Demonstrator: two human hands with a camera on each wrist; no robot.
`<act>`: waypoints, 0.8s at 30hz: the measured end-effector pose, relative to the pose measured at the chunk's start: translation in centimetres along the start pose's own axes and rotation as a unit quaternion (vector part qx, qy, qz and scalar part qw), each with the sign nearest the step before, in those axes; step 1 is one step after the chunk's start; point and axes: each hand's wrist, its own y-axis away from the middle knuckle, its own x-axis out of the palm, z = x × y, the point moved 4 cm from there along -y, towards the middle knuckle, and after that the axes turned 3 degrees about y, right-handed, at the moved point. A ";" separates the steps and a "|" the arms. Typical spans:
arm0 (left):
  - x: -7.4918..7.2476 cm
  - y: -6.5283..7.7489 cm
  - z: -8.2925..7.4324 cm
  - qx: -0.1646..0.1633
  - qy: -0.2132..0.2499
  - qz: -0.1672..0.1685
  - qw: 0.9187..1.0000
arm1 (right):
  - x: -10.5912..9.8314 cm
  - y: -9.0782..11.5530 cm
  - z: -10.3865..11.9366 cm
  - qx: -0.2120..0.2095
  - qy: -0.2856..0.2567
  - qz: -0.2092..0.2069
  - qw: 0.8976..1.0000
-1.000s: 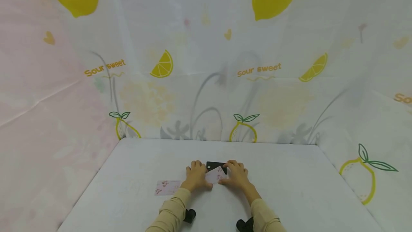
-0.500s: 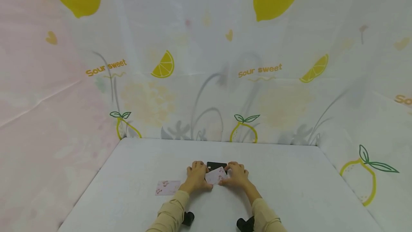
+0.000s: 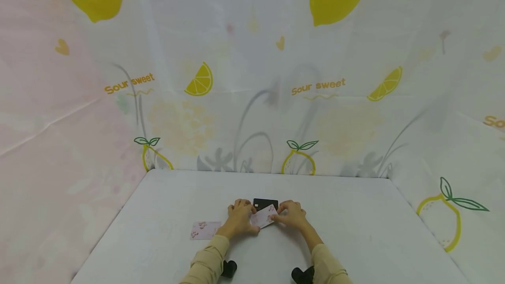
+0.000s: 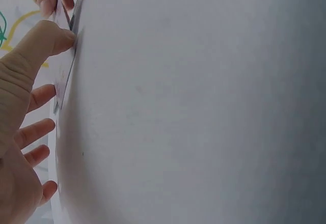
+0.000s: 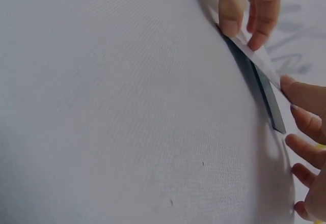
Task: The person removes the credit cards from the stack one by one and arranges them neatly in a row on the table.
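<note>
A pale pink card with a red flower print [image 3: 262, 217] lies slantwise between the two hands and overlaps a black card with a chip [image 3: 265, 203] behind it. My left hand [image 3: 239, 219] holds the printed card's left end, with the thumb [image 4: 62, 40] at its near edge and the index finger at the opposite edge. Thumb and index finger of my right hand [image 3: 293, 215] pinch its right end, which tilts up off the table in the right wrist view. Under it, a dark flat piece [image 5: 275, 113] shows. The other right fingers are loosely bent near the tabletop.
A second flower-printed card [image 3: 205, 230] lies flat on the white table [image 3: 355, 222], left of my left hand. Black devices [image 3: 229, 269] sit at both wrists. A lemon-print cloth [image 3: 252, 78] hangs behind the table and along its sides.
My right thumb has moved up from the printed card's lower edge to its right end, where it now pinches with the index finger. That end has lifted slightly. The left hand has hardly moved.
</note>
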 end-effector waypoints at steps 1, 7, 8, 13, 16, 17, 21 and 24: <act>0.0 0.0 0.0 0.001 -0.004 0.001 1.000 | 0.0 0.0 0.0 -0.001 0.000 -0.003 1.000; -0.2 0.2 -0.1 0.014 -0.009 -0.003 1.000 | -0.1 0.2 -0.2 0.006 -0.009 -0.011 1.000; -0.3 0.1 -0.1 0.016 -0.008 -0.004 1.000 | -0.1 0.2 -0.2 0.007 -0.011 -0.011 1.000; -0.4 0.1 -0.3 0.032 -0.018 -0.011 0.999 | -0.1 0.3 -0.1 0.010 -0.010 -0.008 1.000; -0.4 0.0 -0.3 0.046 -0.037 -0.018 0.998 | -0.1 0.4 0.0 0.009 -0.012 -0.004 1.000; -0.4 0.0 -0.2 0.051 -0.042 -0.021 0.998 | 0.0 0.4 0.0 0.008 -0.010 -0.001 1.000; -0.5 0.1 -0.2 0.058 -0.050 -0.022 0.997 | 0.1 0.6 0.1 -0.010 0.009 0.024 1.000; -0.7 0.3 -0.3 0.061 -0.049 -0.020 0.997 | 0.2 0.8 0.4 -0.042 0.031 0.046 0.998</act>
